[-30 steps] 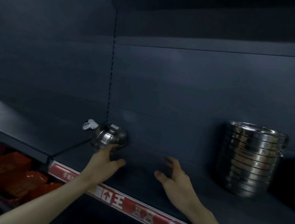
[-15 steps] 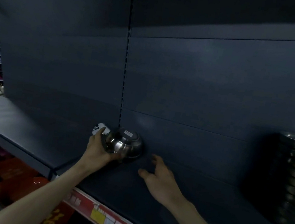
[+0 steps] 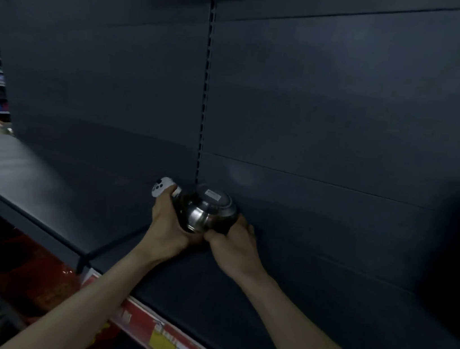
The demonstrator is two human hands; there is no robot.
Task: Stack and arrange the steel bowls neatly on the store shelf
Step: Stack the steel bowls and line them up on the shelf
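Observation:
A small stack of steel bowls [image 3: 206, 211], upside down with a label on its base, sits at the back of the dark shelf [image 3: 280, 293] by the slotted upright. My left hand [image 3: 170, 225] grips the stack's left side. From the right, my right hand [image 3: 232, 241] holds the stack's lower edge, fingers curled round it. The tall stacks of bowls further right are out of view.
A small white device [image 3: 160, 190] lies just behind my left hand, touching the bowls. The shelf's front edge carries red and yellow price tags [image 3: 169, 346]. A second shelf board [image 3: 28, 190] adjoins on the left. Red goods [image 3: 25, 273] lie on the level below.
My right hand moved left and took hold of the bowls beside my left hand. The view shifted left, so the tall stack on the right dropped out of the frame.

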